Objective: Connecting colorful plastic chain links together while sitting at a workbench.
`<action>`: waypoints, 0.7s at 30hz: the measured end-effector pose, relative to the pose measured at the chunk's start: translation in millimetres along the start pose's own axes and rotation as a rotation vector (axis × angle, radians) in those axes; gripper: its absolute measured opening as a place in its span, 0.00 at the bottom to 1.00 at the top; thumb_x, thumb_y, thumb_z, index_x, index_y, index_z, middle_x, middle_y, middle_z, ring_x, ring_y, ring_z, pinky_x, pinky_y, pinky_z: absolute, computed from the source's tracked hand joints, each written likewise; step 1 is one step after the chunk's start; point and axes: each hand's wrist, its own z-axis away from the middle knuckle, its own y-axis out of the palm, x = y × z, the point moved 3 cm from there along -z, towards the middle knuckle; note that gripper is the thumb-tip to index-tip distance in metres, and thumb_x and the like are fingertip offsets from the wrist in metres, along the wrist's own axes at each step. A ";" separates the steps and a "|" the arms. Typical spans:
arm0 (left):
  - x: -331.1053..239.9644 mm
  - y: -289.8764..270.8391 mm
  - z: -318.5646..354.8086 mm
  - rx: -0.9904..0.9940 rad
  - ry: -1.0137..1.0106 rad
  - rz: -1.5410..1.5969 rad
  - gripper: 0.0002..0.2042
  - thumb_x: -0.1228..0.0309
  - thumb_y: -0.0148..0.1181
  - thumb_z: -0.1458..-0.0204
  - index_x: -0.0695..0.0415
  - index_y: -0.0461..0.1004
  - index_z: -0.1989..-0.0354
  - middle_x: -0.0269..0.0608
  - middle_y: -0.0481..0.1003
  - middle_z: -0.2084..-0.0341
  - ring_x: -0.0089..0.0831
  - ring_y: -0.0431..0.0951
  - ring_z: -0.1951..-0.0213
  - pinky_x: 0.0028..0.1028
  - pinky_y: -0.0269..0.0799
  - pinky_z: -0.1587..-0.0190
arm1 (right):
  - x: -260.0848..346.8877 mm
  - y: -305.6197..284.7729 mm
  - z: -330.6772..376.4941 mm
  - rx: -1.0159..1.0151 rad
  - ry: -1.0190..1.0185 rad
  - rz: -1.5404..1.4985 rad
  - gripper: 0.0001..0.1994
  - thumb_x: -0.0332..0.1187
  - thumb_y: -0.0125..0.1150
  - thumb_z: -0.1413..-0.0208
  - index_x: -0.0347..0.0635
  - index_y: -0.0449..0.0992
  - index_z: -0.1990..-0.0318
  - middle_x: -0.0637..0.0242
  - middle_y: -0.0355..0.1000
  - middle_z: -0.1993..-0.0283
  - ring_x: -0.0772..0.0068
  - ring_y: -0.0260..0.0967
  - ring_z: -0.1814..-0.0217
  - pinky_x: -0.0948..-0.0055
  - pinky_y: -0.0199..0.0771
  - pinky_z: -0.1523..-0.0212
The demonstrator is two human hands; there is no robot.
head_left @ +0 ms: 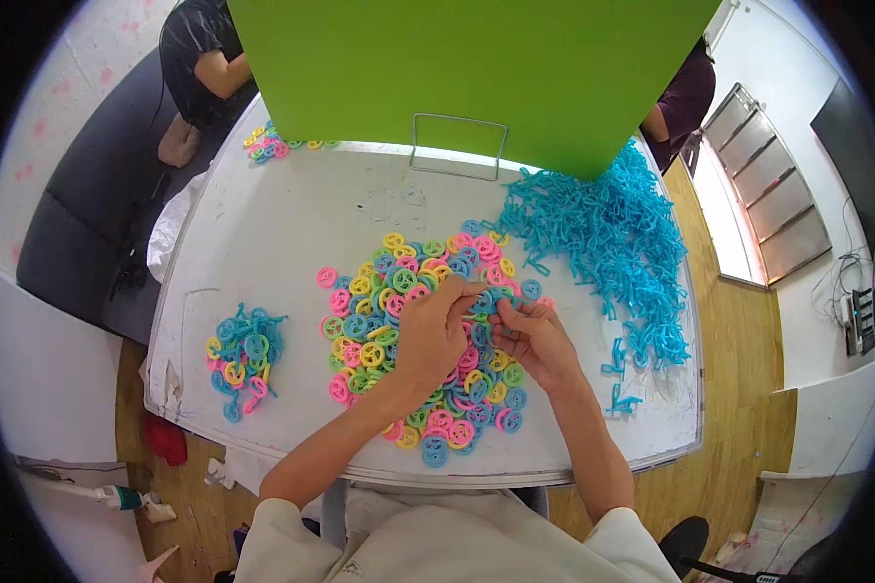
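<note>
Above a heap of small spoked plastic wheels (371, 354) in pink, yellow, green and blue, my two hands work close together. The fingers of my left hand (434, 332) are pinched at a blue plastic wheel (483, 302). From the other side, the thumb and fingers of my right hand (539, 346) close in at the same spot. Whether a second small blue part sits between the fingertips is too small to tell. A large pile of blue forked plastic pieces (612, 228) lies at the far right of the table.
On the left lies a small pile of wheels joined with blue pieces (247, 350). A green panel (457, 73) stands across the white table (292, 209), with a wire frame (459, 146) before it. More wheels (265, 144) lie far left. Two other people sit beyond.
</note>
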 end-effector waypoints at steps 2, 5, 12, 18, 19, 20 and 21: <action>-0.8 0.5 0.4 -0.020 0.045 -0.020 0.11 0.88 0.47 0.51 0.63 0.73 0.63 0.47 0.78 0.72 0.34 0.81 0.70 0.26 0.72 0.71 | -3.2 -1.3 -0.3 0.018 0.040 -0.060 0.07 0.33 0.58 0.42 0.40 0.73 0.61 0.68 0.74 0.67 0.79 0.72 0.68 0.77 0.76 0.64; -0.4 0.2 -0.3 -0.016 -0.059 0.046 0.11 0.88 0.47 0.51 0.63 0.73 0.63 0.47 0.77 0.74 0.35 0.81 0.71 0.26 0.72 0.72 | -5.1 -1.0 -0.9 0.044 0.072 -0.139 0.08 0.34 0.59 0.42 0.39 0.73 0.61 0.67 0.74 0.67 0.78 0.72 0.67 0.76 0.77 0.64; -8.8 2.0 -1.0 0.007 -0.071 0.014 0.08 0.84 0.49 0.47 0.62 0.72 0.62 0.46 0.76 0.77 0.35 0.78 0.76 0.26 0.72 0.72 | 3.3 7.3 4.3 -0.154 -0.348 0.176 0.07 0.32 0.59 0.42 0.38 0.75 0.65 0.66 0.74 0.69 0.81 0.72 0.70 0.81 0.75 0.68; 3.2 0.8 -0.8 -0.002 -0.140 0.135 0.08 0.85 0.49 0.48 0.63 0.71 0.62 0.47 0.76 0.74 0.36 0.78 0.73 0.26 0.72 0.70 | 15.1 14.3 11.2 -0.123 -0.650 0.676 0.08 0.30 0.59 0.43 0.33 0.75 0.63 0.65 0.75 0.71 0.79 0.73 0.70 0.82 0.71 0.70; 5.1 0.1 -1.3 0.016 -0.189 0.189 0.08 0.86 0.49 0.48 0.63 0.71 0.62 0.47 0.76 0.73 0.36 0.78 0.71 0.26 0.72 0.69 | 18.3 11.3 10.8 -0.123 -0.651 0.674 0.08 0.30 0.59 0.43 0.33 0.75 0.63 0.65 0.75 0.71 0.79 0.73 0.70 0.82 0.71 0.70; 3.0 -0.9 -2.1 0.017 -0.189 0.188 0.08 0.86 0.49 0.48 0.63 0.71 0.62 0.47 0.76 0.73 0.36 0.78 0.71 0.26 0.72 0.69 | 20.2 7.6 9.1 -0.102 -0.581 0.672 0.08 0.31 0.59 0.43 0.33 0.75 0.63 0.64 0.75 0.71 0.79 0.73 0.70 0.82 0.72 0.69; -1.9 -2.4 -3.3 0.026 -0.145 0.107 0.09 0.86 0.49 0.49 0.63 0.71 0.62 0.47 0.76 0.72 0.37 0.78 0.71 0.27 0.72 0.69 | 20.8 5.9 7.6 -0.080 -0.511 0.669 0.09 0.31 0.59 0.43 0.32 0.75 0.63 0.64 0.75 0.70 0.78 0.73 0.69 0.81 0.72 0.69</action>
